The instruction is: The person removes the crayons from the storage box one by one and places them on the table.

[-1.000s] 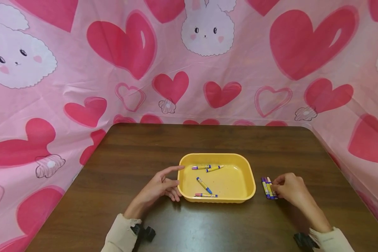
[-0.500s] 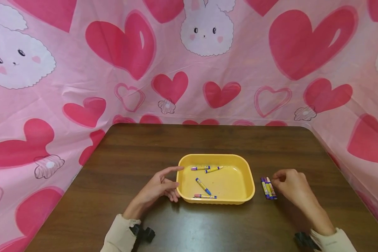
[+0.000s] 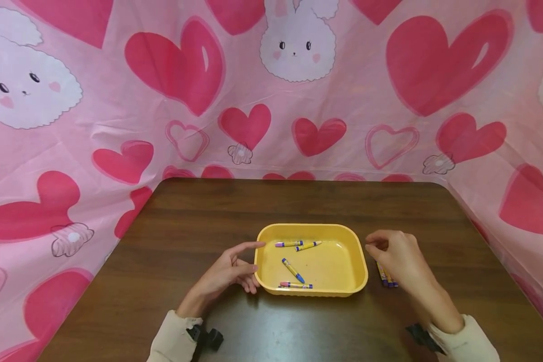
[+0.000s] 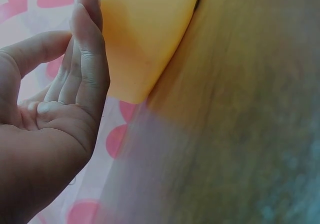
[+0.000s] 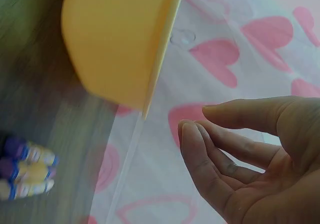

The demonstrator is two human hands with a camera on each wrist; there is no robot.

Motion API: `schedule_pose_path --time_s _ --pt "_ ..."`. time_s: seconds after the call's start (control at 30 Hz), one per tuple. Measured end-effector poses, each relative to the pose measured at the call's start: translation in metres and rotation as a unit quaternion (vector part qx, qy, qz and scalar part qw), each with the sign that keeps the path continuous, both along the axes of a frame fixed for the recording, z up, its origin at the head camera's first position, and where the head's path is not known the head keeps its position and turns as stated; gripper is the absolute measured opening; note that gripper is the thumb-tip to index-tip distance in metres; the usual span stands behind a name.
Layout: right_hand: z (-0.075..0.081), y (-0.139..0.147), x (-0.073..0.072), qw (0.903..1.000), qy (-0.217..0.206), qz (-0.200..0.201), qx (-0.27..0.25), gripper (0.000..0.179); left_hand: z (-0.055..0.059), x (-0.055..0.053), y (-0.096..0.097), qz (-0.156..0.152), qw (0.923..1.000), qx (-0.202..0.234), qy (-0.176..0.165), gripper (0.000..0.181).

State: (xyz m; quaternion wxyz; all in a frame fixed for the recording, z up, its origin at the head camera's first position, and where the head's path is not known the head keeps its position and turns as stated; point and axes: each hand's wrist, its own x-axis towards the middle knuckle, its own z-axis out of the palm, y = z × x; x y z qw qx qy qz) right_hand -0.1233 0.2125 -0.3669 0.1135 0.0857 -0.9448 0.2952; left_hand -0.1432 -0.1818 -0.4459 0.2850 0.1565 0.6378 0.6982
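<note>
A yellow plastic tray (image 3: 335, 266) lies on the table with several crayons (image 3: 293, 270) scattered inside, toward its left half. At its left end, my left hand (image 3: 226, 274) touches the rim with index finger and thumb, the fingers relaxed; the left wrist view shows those fingers against the tray wall (image 4: 145, 44). My right hand (image 3: 400, 256) hovers by the tray's right rim, fingers loosely bent, thumb and fingertips apart with nothing between them. Beneath it, a row of crayons (image 3: 386, 278) lies on the table, partly hidden in the head view; the right wrist view shows three (image 5: 30, 169).
The dark wooden table (image 3: 208, 206) extends around the tray. A pink cloth (image 3: 317, 100) with hearts and rabbits hangs behind it and along both sides. A black strap device (image 3: 205, 337) sits on each wrist.
My right hand has let go of the crayon row, risen and moved left to the tray's right rim. My left hand stays at the tray's left end.
</note>
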Motion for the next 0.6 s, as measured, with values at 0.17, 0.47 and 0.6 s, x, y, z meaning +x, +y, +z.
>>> schedule_pose_path --time_s 0.17,0.47,0.6 --pt "0.000 -0.021 -0.009 0.9994 -0.008 0.033 -0.006 0.009 -0.001 0.000 0.000 -0.002 1.0000 0.005 -0.001 0.062" --pt "-0.025 -0.054 -0.035 0.9762 -0.065 0.207 -0.002 0.015 -0.002 0.000 -0.001 0.001 1.0000 0.006 -0.003 0.063" --pt "-0.040 -0.070 -0.044 0.9517 -0.088 0.294 -0.015 0.016 -0.003 -0.001 -0.002 0.001 1.0000 0.002 -0.003 0.061"
